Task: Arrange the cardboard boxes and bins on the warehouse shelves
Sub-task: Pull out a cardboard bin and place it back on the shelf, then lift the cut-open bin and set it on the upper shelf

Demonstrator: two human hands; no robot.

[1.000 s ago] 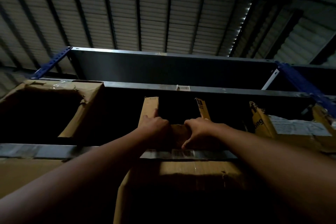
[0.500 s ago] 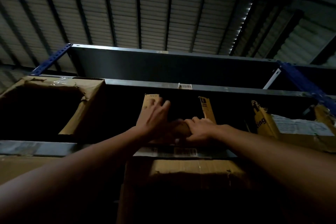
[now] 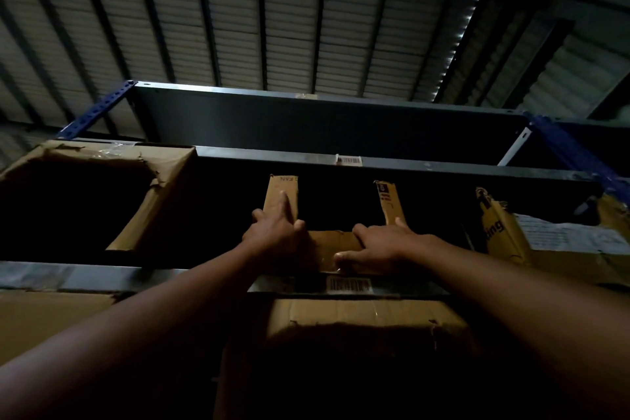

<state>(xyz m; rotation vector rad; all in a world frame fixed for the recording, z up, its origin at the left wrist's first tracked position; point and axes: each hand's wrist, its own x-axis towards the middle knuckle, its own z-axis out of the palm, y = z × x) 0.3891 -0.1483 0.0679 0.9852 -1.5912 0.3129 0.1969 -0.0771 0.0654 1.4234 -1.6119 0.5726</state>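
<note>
I look up at a high shelf in dim light. An open cardboard box (image 3: pixel 335 245) sits on the shelf beam (image 3: pixel 102 278) in the middle, two flaps standing up. My left hand (image 3: pixel 278 232) lies against the left flap (image 3: pixel 283 194), index finger stretched up along it. My right hand (image 3: pixel 378 244) presses flat on the box's front wall beside the right flap (image 3: pixel 390 201). Both arms reach up from below.
A large torn open box (image 3: pixel 160 201) stands on the same shelf at left, another box with a paper label (image 3: pixel 559 239) at right. A further box (image 3: pixel 361 320) sits on the level below. Blue uprights (image 3: pixel 576 153) frame the rack under a corrugated roof.
My left hand went from fingers spread over the flap to one finger stretched along it. My right hand slid slightly right on the front wall. The view tilted a little.
</note>
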